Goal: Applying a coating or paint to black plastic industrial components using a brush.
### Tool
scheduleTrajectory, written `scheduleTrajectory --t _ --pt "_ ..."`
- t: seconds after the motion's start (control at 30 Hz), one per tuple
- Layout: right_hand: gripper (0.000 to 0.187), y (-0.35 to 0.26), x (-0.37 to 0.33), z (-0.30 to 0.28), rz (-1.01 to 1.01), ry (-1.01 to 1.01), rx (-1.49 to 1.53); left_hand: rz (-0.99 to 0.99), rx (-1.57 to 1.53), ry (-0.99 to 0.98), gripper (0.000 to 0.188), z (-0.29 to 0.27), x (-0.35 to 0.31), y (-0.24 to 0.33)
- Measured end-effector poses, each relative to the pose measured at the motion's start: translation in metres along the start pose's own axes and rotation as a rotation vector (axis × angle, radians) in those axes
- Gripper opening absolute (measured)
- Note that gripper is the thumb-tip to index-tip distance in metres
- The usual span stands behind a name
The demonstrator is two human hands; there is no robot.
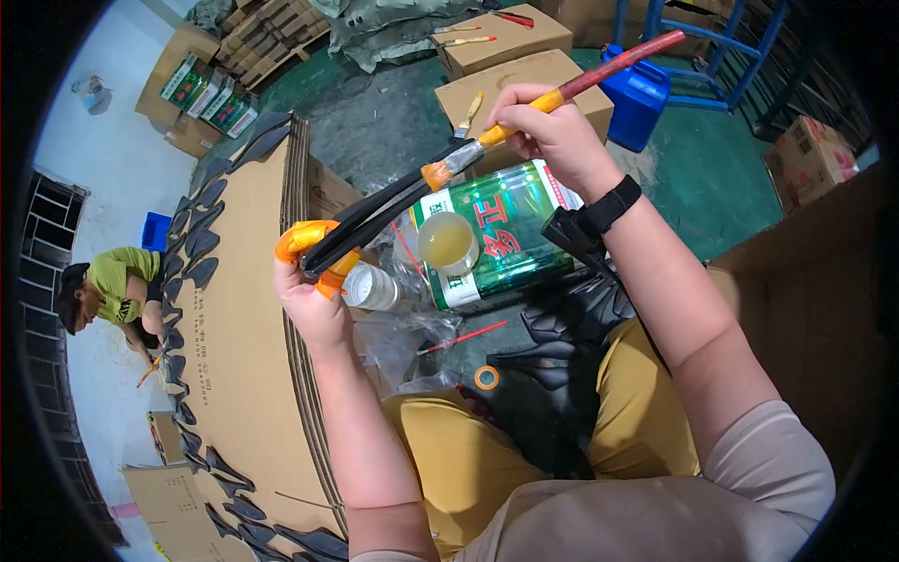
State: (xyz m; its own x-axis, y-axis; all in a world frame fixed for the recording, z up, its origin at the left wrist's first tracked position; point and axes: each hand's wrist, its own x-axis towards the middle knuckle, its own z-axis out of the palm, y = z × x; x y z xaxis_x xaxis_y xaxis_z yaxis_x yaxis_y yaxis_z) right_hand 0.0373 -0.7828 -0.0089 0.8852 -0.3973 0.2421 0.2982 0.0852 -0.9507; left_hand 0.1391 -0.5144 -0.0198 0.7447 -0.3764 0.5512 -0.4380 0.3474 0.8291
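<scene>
A green-painted workshop floor (pixel 712 178) runs under everything, strewn with brown cardboard boxes (pixel 524 80) at the top, and a pale floor area on the left where another person (pixel 110 290) in a yellow-green shirt crouches over their own work. The biggest thing near the wearer is a stack of flat cardboard sheets (pixel 248 347) standing at the left, its edges lined with rows of dark, leaf-shaped pieces (pixel 201 244). A blue plastic jerrycan (pixel 639 98) stands beyond the hands, by a blue metal frame (pixel 721 47). Right in front of the knees lies a large green tin can (pixel 510 239) with an open round mouth full of yellowish liquid, and just beside it a small clear bottle (pixel 373 286). More dark pieces are piled at the wearer's lap (pixel 571 328).

The left hand (pixel 314 290), its fingertips capped in orange rubber, has its fingers clenched around one long black piece (pixel 379 214), held up slanting above the can. The right hand (pixel 552 131), with a black band at the wrist, grips the orange-and-red handle of a paintbrush (pixel 524 117); the bristles touch the upper end of the black piece. A small orange tape ring (pixel 486 377) lies between the knees.
</scene>
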Motion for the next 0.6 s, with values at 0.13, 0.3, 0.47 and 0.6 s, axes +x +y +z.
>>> scheduleTrajectory --t 0.13,0.3,0.47,0.6 --pt "0.012 0.003 0.003 -0.009 -0.059 0.059 -0.157 0.018 -0.044 -0.001 0.034 -0.010 0.000 0.002" --pt "0.012 -0.012 0.002 -0.006 -0.083 0.064 -0.059 0.005 -0.038 0.017 0.034 -0.015 -0.001 0.005" --pt "0.013 -0.029 -0.006 0.025 -0.114 -0.104 0.098 0.020 -0.041 -0.028 0.033 -0.014 0.000 0.007" --pt "0.014 -0.022 -0.004 0.027 -0.173 -0.133 -0.035 0.023 -0.047 0.007 0.034 -0.017 -0.002 0.008"
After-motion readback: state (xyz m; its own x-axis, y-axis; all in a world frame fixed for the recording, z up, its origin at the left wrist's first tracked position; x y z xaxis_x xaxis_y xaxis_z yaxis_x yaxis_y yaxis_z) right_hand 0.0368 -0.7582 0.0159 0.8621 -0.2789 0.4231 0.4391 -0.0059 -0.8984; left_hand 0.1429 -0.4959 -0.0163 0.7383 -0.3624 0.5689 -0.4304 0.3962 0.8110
